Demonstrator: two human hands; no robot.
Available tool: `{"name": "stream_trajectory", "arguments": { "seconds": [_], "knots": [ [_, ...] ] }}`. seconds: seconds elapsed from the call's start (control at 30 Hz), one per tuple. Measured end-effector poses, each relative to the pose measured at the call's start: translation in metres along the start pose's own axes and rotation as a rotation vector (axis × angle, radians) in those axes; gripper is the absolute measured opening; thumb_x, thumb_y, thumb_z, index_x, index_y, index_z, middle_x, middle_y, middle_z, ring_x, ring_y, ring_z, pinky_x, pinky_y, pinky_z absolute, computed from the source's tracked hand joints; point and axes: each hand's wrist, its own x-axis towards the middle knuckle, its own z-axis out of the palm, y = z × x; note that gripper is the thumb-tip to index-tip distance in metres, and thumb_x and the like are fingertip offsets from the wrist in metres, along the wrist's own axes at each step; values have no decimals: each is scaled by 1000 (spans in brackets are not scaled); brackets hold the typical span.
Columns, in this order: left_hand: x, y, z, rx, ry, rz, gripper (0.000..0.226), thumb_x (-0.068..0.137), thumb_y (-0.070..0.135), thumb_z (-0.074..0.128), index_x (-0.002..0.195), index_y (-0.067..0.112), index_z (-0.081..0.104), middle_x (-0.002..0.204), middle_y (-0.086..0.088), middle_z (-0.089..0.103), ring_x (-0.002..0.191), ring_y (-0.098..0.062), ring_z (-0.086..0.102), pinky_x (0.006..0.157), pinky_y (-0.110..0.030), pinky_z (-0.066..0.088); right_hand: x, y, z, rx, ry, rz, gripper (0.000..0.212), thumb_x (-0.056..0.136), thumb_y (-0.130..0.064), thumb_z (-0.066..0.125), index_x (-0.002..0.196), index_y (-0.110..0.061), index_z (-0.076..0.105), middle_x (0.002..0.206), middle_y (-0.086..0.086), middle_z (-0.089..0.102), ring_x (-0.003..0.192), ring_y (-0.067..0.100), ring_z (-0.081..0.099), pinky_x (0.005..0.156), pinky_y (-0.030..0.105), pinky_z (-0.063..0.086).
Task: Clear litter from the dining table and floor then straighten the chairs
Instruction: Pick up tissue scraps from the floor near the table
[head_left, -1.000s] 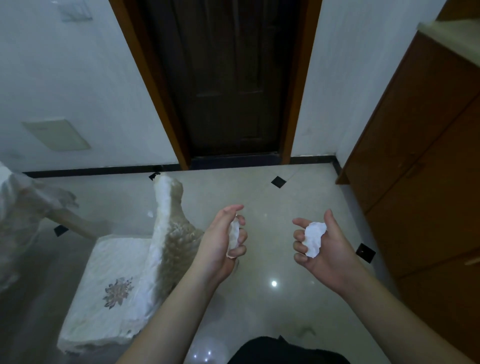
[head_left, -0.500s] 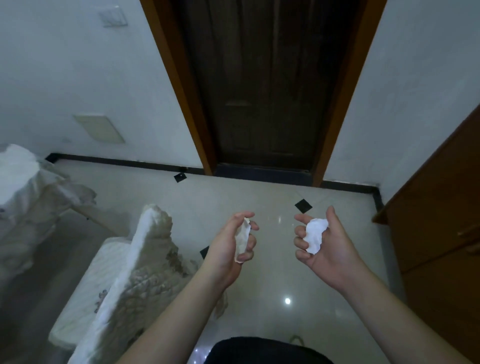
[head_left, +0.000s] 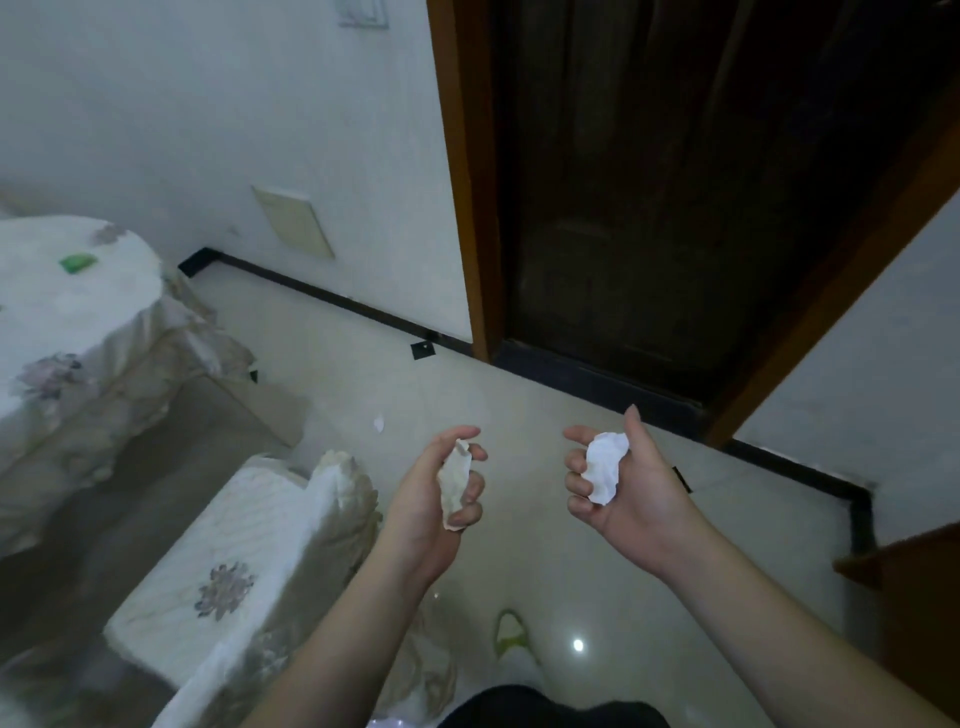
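**Over the floor, a paper wad in each hand**

In front of a dark door (head_left: 675, 182), I see both hands raised over the pale floor (head_left: 363, 364). My left hand (head_left: 431, 499) curls its fingers round a grubby wad (head_left: 454, 480), partly hidden by them. My right hand (head_left: 623, 483) cups a white wad (head_left: 605, 467) under bent fingers. A small white scrap (head_left: 378, 423) lies on the floor beyond. At left, a covered table (head_left: 78, 312), cut off, bears a blurred green item (head_left: 78, 262); a covered chair (head_left: 249, 561) stands nearer.

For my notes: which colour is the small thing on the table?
Green, seen in the head view.
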Motion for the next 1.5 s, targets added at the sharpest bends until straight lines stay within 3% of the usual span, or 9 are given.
{"name": "stream_trajectory", "arguments": {
  "seconds": [0.17,0.33,0.47,0.63,0.8,0.97,1.17,1.5],
  "knots": [
    [56,39,4,-91,25,38,24,79,25,59,99,12,63,80,-4,54,52,-13,33,39,-18,12,66,-40,29,-76,-13,61,66,92,-65,32,109,-8,60,66,5,48,51,13,37,50,26,25],
    [105,80,9,-162,-17,62,23,89,23,51,104,10,63,83,-6,54,51,-13,38,36,-16,17,125,-71,59,-101,-44,93,65,92,-64,33,111,-8,59,66,5,48,51,13,38,52,27,26],
    [142,103,17,-121,-16,102,31,76,27,65,102,9,63,82,-6,56,50,-12,42,34,-14,24,168,-90,65,-139,-53,140,64,93,-62,33,111,-7,59,65,5,47,51,13,37,51,26,27],
    [199,110,23,-124,49,114,26,79,27,61,100,12,63,82,-3,56,51,-11,42,32,-15,25,244,-130,65,-161,-64,206,65,92,-65,32,109,-8,59,65,3,46,51,12,35,49,24,26],
    [256,118,41,-121,199,118,18,84,26,56,95,15,65,86,-3,54,58,-13,38,36,-18,15,317,-184,64,-165,-110,245,67,93,-64,32,115,-7,58,66,5,48,50,12,39,45,23,31],
    [292,152,58,-131,241,194,19,86,28,55,97,15,64,85,-2,57,57,-12,38,34,-17,17,372,-227,85,-228,-174,309,67,93,-65,30,114,-8,58,67,5,49,50,13,40,46,24,32],
    [307,168,33,-209,390,240,20,82,25,55,96,14,63,82,-3,55,54,-13,36,36,-20,11,419,-215,130,-273,-258,392,65,93,-65,29,107,-9,58,68,5,48,51,14,38,51,26,29],
    [315,208,-69,-410,602,308,17,79,23,56,88,14,67,79,-4,56,50,-12,36,40,-19,8,482,-147,240,-481,-372,528,65,93,-64,30,102,-8,61,67,4,48,54,15,37,51,25,29]
  ]
}}
